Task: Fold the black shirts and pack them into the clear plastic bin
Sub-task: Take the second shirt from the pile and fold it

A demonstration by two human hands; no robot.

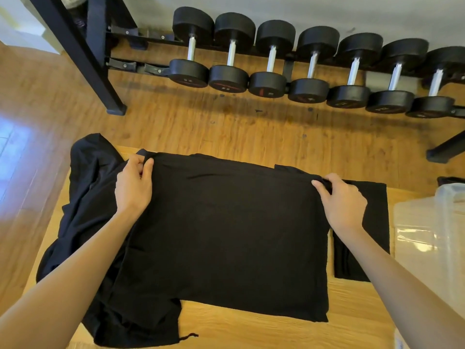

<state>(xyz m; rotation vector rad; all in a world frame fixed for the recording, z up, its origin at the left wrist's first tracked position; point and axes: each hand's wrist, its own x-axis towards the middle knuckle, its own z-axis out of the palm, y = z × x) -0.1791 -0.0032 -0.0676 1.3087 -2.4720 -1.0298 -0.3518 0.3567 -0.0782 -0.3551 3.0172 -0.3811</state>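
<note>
A black shirt (226, 230) lies spread flat across the wooden table (251, 331). My left hand (134, 185) pinches its far left corner, and my right hand (343, 200) pinches its far right corner. A loose heap of black shirts (88, 197) lies under and to the left of it, hanging over the table's left edge. A folded black shirt (375, 222) sits to the right, partly covered by the spread one and my right forearm. The clear plastic bin (432, 235) stands at the table's right edge.
Beyond the table, a black rack (83, 54) holds a row of several black dumbbells (271, 59) above the wood floor (201, 124). A rack foot (442, 149) stands on the floor at the right, near the bin.
</note>
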